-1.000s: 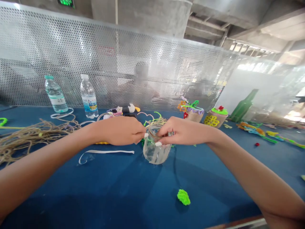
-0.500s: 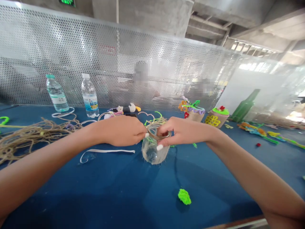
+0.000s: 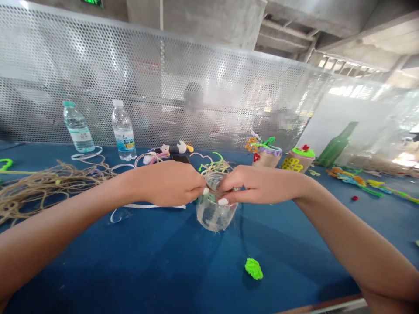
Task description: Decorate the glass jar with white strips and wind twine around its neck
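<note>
A clear glass jar [image 3: 216, 216] stands before me, with fine loose fibres stuck to its glass. Across the front of its neck runs a strand of brown twine [image 3: 214, 191]. My left hand [image 3: 172, 183] is closed at the jar's left side, thumb and finger pinching the strand there. On the other side my right hand [image 3: 253, 185] is closed too, its thumb at the front of the neck and its fingers bent over the rim, on the strand's other end. Its fingertips are partly hidden. A bright green fuzzy piece [image 3: 253, 268] lies nearer me.
Loose twine [image 3: 39, 187] lies tangled at left, near a white ribbon [image 3: 153, 206]. Behind stand two water bottles [image 3: 78, 131]. Decorated pots [image 3: 266, 158] and a green glass bottle [image 3: 335, 148] are at back right, with coloured pipe-cleaner pieces [image 3: 350, 179] nearby. A perforated metal screen [image 3: 147, 87] rises behind the table.
The jar and both hands have shifted slightly down and to the right. My right fingers, which reached into the jar's mouth, are now bent at its rim.
</note>
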Demonstrator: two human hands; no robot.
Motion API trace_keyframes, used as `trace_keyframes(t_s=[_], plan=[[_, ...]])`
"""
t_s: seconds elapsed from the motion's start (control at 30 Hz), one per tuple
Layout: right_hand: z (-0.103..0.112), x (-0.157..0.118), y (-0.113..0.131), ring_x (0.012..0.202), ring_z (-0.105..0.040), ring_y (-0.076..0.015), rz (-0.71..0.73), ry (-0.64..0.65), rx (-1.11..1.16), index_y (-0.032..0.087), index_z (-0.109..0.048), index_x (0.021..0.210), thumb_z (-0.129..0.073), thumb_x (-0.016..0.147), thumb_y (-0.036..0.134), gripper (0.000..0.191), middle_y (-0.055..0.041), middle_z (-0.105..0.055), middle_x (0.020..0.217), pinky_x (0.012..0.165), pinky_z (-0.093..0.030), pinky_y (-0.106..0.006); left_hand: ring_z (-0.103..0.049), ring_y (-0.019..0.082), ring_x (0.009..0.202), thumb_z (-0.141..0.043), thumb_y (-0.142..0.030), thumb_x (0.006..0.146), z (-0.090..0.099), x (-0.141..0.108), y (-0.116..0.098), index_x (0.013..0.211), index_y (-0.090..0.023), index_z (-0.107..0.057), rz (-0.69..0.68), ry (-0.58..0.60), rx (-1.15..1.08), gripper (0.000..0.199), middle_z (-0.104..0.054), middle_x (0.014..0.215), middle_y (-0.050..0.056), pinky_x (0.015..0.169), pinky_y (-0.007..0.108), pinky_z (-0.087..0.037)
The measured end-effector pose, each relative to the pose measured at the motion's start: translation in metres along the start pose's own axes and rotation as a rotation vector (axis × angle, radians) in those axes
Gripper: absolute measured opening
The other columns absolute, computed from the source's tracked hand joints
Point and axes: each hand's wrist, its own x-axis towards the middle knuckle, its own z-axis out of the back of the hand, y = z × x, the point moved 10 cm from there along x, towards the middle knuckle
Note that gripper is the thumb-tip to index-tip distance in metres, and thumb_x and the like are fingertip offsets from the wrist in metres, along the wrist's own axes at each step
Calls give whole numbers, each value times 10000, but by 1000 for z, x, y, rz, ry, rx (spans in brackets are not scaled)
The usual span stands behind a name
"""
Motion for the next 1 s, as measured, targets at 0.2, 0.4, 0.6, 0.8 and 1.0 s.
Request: trace_keyframes(t_s=[0.2, 0.4, 0.6, 0.8, 1.0], plan=[[-2, -3, 0, 665, -525, -112, 38, 51, -27, 138, -564, 762, -430, 950, 260, 261, -19, -582, 722, 645, -370, -247, -458, 116, 509, -420, -164, 941, 2, -1, -7, 666, -152, -499, -42, 2, 51, 287, -556, 610, -11, 501, 288, -244], [1, 0, 5, 551, -416, -88, -6, -21, -172, 155, -466, 643, -492, 921, 361, 346, 27, -450, 590, 547, -278, -243, -412, 124, 475, -453, -139, 908, -2, -2, -10, 653, -157, -475, -31, 45, 173, 257, -541, 589, 1, 472, 305, -204], [8, 1, 11, 523, -362, -79, -80, -125, -180, 183, -391, 753, -460, 868, 167, 134, 51, -410, 613, 523, -251, -237, -416, 129, 472, -450, -132, 893, -1, -6, -14, 649, -157, -482, -58, 59, 220, 248, -553, 604, 12, 476, 305, -186], [4, 1, 11, 511, -351, -84, -61, -75, -179, 193, -346, 743, -421, 879, 156, 160, 47, -400, 606, 510, -237, -246, -397, 127, 452, -456, -126, 879, 0, -8, -12, 631, -160, -464, -54, 37, 228, 251, -540, 579, 17, 471, 303, -190], [3, -1, 10, 590, -431, -111, -39, -61, -197, 179, -427, 773, -389, 897, 156, 132, 9, -476, 682, 567, -300, -255, -398, 127, 446, -400, -163, 905, -6, -5, -9, 649, -161, -497, -31, 26, 220, 273, -538, 579, 23, 456, 307, -228]])
